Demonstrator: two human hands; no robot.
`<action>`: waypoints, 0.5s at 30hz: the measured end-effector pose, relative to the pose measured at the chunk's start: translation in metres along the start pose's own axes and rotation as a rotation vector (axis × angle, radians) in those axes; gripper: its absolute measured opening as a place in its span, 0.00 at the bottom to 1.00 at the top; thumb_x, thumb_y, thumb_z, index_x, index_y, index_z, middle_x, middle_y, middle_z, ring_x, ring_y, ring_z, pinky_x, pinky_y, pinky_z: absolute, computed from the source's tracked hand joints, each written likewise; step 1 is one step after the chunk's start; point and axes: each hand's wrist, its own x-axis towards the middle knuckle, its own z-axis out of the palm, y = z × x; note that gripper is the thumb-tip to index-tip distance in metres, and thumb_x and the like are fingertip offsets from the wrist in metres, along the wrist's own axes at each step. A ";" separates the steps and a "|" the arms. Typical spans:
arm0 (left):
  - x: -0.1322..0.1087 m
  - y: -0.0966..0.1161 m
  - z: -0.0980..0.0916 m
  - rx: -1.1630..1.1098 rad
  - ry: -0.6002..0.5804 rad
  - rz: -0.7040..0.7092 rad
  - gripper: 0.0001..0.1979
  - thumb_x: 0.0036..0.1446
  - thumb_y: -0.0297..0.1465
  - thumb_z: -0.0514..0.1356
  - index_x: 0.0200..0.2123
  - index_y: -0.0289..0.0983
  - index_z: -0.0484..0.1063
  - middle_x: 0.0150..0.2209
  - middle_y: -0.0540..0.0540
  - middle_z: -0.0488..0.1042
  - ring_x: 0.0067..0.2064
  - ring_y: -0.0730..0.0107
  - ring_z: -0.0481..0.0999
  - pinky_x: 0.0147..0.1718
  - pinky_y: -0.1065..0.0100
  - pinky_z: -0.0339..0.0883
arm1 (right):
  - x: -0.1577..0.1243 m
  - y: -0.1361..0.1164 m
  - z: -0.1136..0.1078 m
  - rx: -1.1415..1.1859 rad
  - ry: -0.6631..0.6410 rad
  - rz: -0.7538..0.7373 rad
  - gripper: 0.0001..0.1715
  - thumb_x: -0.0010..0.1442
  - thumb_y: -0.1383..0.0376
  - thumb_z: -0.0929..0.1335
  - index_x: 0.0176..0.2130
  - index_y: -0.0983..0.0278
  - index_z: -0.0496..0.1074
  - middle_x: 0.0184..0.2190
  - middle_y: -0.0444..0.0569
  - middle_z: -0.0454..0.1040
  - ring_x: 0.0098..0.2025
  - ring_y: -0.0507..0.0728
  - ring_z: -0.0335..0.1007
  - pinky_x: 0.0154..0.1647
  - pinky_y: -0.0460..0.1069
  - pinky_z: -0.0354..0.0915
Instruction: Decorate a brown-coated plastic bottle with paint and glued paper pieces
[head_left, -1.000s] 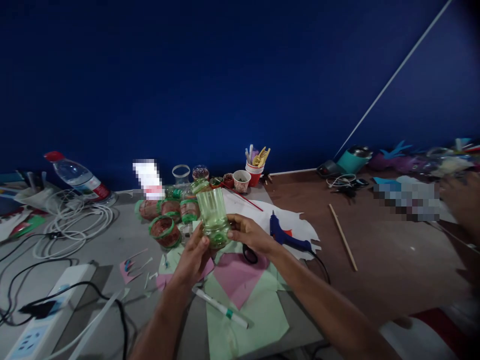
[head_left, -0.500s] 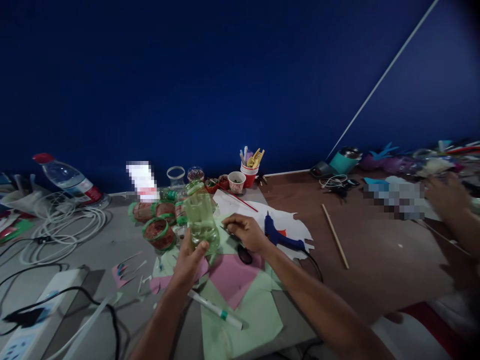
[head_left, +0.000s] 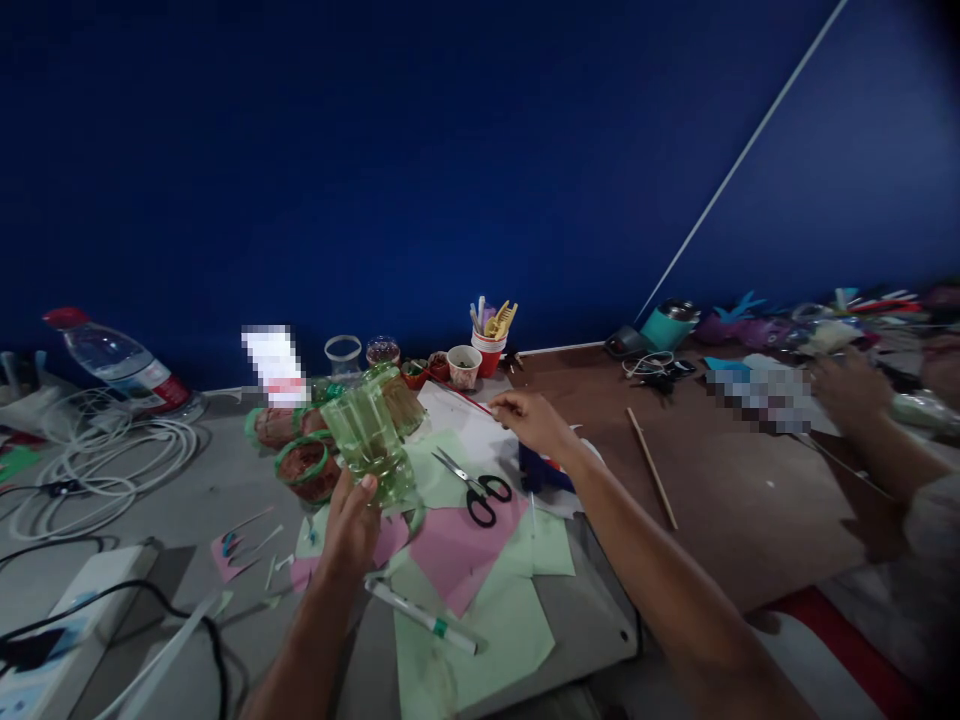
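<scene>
My left hand (head_left: 351, 522) is closed round the lower end of a clear green plastic bottle piece (head_left: 365, 440) and holds it tilted above the table. My right hand (head_left: 526, 419) reaches forward over the white paper (head_left: 469, 422), fingers loosely curled near a thin red stick (head_left: 466, 399); nothing shows in it. Black-handled scissors (head_left: 475, 486) lie on the pink paper (head_left: 457, 540) between my hands. Several red jars with green rims (head_left: 304, 466) stand just left of the bottle piece.
A blue glue gun (head_left: 541, 470) lies under my right forearm. A marker (head_left: 420, 615) rests on green paper. Cups with tools (head_left: 487, 345), a water bottle (head_left: 120, 365), cables (head_left: 90, 460) and a power strip (head_left: 52, 640) sit left and behind. Another person's hand (head_left: 851, 390) works at right.
My right hand let go of the bottle piece and moved forward and right over the white paper, uncovering the scissors. My left hand carried the bottle piece leftward.
</scene>
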 end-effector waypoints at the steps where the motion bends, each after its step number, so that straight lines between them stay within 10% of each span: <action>1: 0.000 0.000 0.000 -0.009 -0.004 -0.001 0.22 0.45 0.38 0.68 0.45 0.39 0.75 0.40 0.44 0.80 0.44 0.58 0.78 0.43 0.63 0.70 | -0.001 0.003 -0.008 -0.034 -0.001 0.001 0.14 0.55 0.62 0.65 0.37 0.66 0.77 0.32 0.50 0.78 0.31 0.55 0.71 0.36 0.49 0.64; 10: -0.001 -0.006 0.002 -0.060 -0.120 -0.069 0.19 0.48 0.38 0.66 0.44 0.39 0.75 0.41 0.43 0.80 0.46 0.54 0.77 0.45 0.58 0.69 | -0.046 0.036 -0.042 -0.371 -0.037 0.037 0.16 0.58 0.64 0.63 0.40 0.64 0.77 0.34 0.49 0.79 0.34 0.56 0.73 0.38 0.48 0.63; 15: -0.003 -0.008 -0.001 -0.058 -0.180 -0.105 0.19 0.50 0.37 0.65 0.47 0.39 0.73 0.43 0.43 0.79 0.48 0.55 0.76 0.48 0.57 0.68 | -0.075 0.047 -0.039 -0.766 -0.183 0.102 0.23 0.55 0.63 0.66 0.51 0.67 0.72 0.47 0.60 0.73 0.50 0.64 0.68 0.48 0.52 0.61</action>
